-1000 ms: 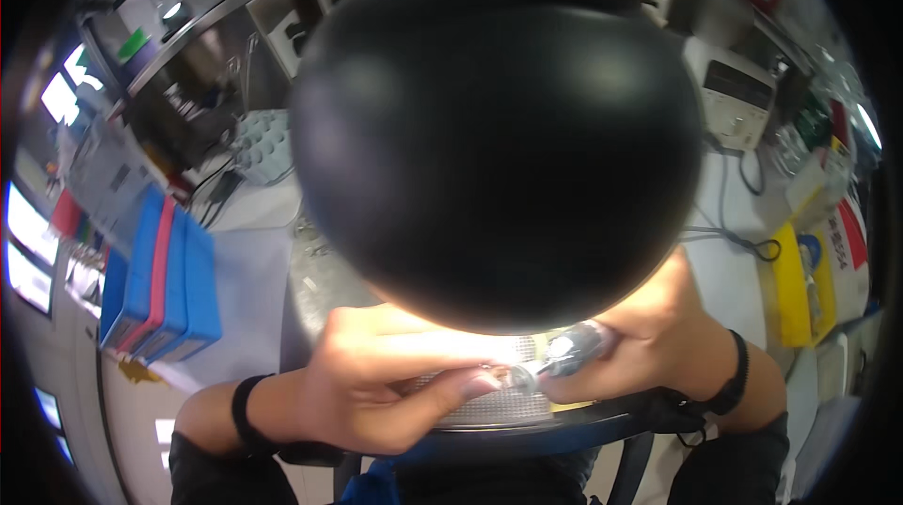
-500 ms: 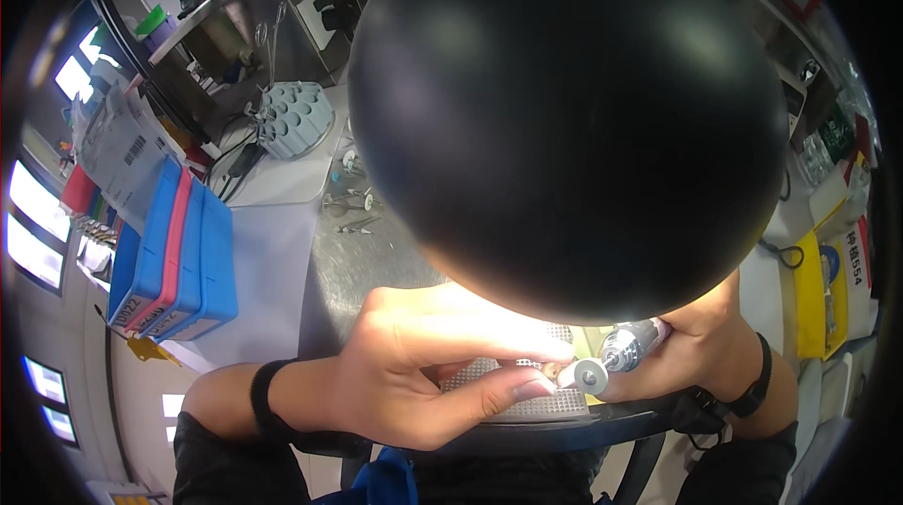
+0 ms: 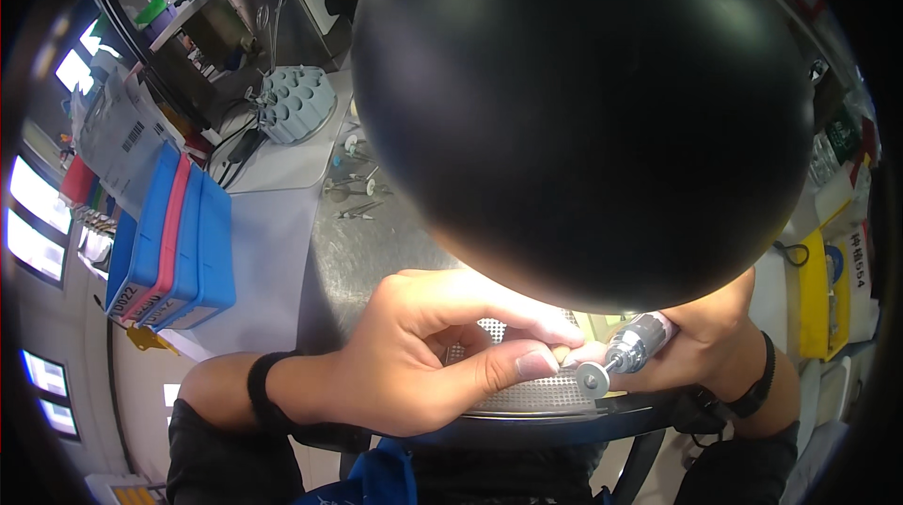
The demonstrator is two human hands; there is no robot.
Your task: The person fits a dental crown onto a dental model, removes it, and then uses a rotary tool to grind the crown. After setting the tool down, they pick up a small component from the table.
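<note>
My left hand pinches a small tan piece between thumb and fingertips; most of the piece is covered by the fingers. My right hand is wrapped around a silver rotary handpiece, and a fingertip of that hand reaches toward the piece. A round grey grinding disc sits on the handpiece's thin shank, just right of and below the piece, seemingly apart from it. Whether the disc spins I cannot tell. Beneath both hands lies a grey perforated grid.
A large black dome hangs over the work and hides the bench behind it. Loose rotary bits lie on the metal top. At left are a grey bit holder and stacked blue trays; a yellow tray stands at right.
The disc has shifted slightly left and down, dropping away from beside the piece. My left thumb and fingers have moved up a little, and the fingertips now cover the piece more.
</note>
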